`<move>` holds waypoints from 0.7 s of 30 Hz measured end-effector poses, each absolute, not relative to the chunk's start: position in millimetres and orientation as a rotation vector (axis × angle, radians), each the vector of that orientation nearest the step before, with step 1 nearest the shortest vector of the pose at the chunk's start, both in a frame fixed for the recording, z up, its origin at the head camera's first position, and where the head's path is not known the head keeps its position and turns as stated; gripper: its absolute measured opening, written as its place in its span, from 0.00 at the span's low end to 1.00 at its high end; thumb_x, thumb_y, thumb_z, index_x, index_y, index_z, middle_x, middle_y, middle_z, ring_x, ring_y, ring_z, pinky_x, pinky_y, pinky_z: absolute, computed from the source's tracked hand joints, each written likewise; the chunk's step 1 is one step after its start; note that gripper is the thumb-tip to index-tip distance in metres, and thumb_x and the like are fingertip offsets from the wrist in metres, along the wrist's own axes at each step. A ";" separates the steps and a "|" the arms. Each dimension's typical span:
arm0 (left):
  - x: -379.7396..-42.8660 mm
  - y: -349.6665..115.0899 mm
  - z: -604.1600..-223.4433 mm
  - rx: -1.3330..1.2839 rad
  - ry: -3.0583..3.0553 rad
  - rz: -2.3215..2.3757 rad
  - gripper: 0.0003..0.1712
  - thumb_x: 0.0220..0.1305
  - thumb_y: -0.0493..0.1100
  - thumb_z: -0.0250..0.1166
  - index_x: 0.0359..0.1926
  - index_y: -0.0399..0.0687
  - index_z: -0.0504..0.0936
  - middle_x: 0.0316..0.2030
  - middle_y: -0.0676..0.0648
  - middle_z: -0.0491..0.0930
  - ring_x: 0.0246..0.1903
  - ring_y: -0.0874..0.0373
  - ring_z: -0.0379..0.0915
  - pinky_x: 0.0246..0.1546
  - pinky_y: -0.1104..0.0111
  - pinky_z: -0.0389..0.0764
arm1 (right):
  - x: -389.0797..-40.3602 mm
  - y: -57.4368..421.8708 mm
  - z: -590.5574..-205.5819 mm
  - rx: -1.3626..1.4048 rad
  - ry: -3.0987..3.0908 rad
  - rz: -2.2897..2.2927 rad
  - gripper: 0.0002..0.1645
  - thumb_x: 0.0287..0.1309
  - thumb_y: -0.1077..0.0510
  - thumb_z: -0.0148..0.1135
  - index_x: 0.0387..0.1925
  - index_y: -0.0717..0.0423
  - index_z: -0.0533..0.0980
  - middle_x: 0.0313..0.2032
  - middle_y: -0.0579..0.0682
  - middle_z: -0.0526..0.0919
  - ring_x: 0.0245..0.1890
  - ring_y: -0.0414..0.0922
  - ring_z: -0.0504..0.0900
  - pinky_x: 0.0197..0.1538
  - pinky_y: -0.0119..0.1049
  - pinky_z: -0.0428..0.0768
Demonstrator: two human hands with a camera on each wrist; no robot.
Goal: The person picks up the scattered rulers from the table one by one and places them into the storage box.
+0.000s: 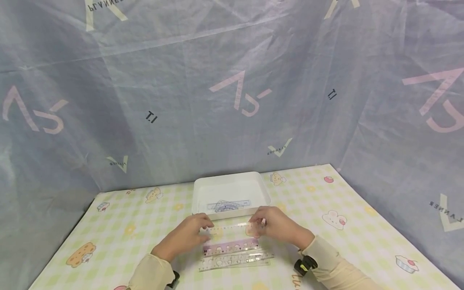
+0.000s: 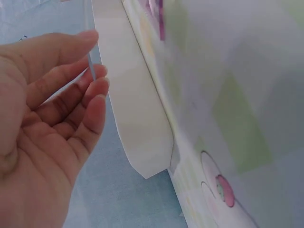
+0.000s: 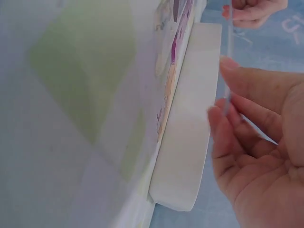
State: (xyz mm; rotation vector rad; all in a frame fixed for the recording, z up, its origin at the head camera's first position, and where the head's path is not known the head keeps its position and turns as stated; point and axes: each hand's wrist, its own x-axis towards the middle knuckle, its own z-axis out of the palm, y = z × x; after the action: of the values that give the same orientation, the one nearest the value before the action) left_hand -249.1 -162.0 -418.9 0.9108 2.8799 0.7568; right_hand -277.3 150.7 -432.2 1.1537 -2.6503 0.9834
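Raised just before the white tray, a clear ruler (image 1: pixel 230 228) spans the gap between both hands. The left hand (image 1: pixel 190 233) pinches its left end, with thumb and fingertips on the thin edge (image 2: pixel 91 69) in the left wrist view. At the other end, the right hand (image 1: pixel 279 226) pinches it, as the right wrist view shows with the ruler's edge (image 3: pixel 230 42) seen side-on. Beneath the hands lies a ruler with a purple band (image 1: pixel 230 247). Nearer the person, clear rulers with cut-out shapes (image 1: pixel 235 262) overlap on the cloth.
The shallow white tray (image 1: pixel 232 179) stands at the back middle, near the grey-blue curtain (image 1: pixel 188 100). Several clear rulers with blue markings (image 1: pixel 230 206) lie in it, overlapping. A green-checked tablecloth (image 1: pixel 119 249) with printed cartoons covers the table.
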 end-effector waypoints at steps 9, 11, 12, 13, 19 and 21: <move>-249.4 -163.9 -416.8 0.930 2.947 0.811 0.15 0.63 0.36 0.68 0.52 0.38 0.84 0.48 0.51 0.79 0.48 0.52 0.79 0.45 0.63 0.82 | -275.3 150.7 -430.1 1.064 -2.622 1.004 0.14 0.55 0.65 0.72 0.44 0.60 0.84 0.40 0.46 0.85 0.38 0.43 0.82 0.36 0.31 0.80; -250.1 -164.4 -417.2 0.933 2.971 0.808 0.14 0.64 0.36 0.68 0.51 0.39 0.85 0.48 0.52 0.79 0.48 0.53 0.79 0.45 0.63 0.82 | -275.4 150.3 -429.0 1.042 -2.607 0.990 0.14 0.55 0.64 0.72 0.44 0.59 0.84 0.41 0.46 0.84 0.39 0.43 0.82 0.37 0.32 0.81; -250.7 -164.6 -417.7 0.936 2.988 0.799 0.14 0.64 0.36 0.68 0.51 0.40 0.85 0.48 0.52 0.78 0.48 0.53 0.79 0.45 0.64 0.82 | -275.4 150.1 -428.3 1.033 -2.598 0.987 0.14 0.55 0.64 0.72 0.45 0.59 0.84 0.42 0.45 0.84 0.39 0.43 0.82 0.38 0.33 0.81; -251.0 -164.7 -417.9 0.938 3.009 0.789 0.14 0.64 0.36 0.68 0.50 0.41 0.86 0.47 0.53 0.78 0.48 0.54 0.79 0.45 0.65 0.82 | -275.5 149.9 -427.8 1.024 -2.590 0.986 0.14 0.55 0.64 0.72 0.45 0.59 0.84 0.43 0.45 0.84 0.40 0.44 0.82 0.38 0.34 0.81; -250.4 -164.1 -418.0 0.983 3.090 0.767 0.12 0.62 0.37 0.69 0.48 0.43 0.87 0.48 0.52 0.79 0.47 0.57 0.79 0.46 0.66 0.82 | -276.3 149.6 -425.2 1.000 -2.568 0.977 0.13 0.55 0.63 0.72 0.44 0.58 0.84 0.44 0.45 0.85 0.41 0.44 0.83 0.39 0.35 0.82; -249.7 -163.7 -417.5 0.998 3.110 0.789 0.13 0.63 0.37 0.69 0.48 0.43 0.87 0.49 0.52 0.79 0.47 0.58 0.79 0.46 0.66 0.82 | -276.6 149.7 -423.6 0.994 -2.549 0.973 0.13 0.55 0.62 0.72 0.44 0.58 0.84 0.44 0.45 0.85 0.41 0.43 0.83 0.39 0.34 0.82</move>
State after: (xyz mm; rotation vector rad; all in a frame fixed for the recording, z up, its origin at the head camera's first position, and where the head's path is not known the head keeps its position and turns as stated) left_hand -249.7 -163.7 -417.5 0.9985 3.1103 0.7887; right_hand -276.6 149.7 -423.6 0.9940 -2.5494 0.9732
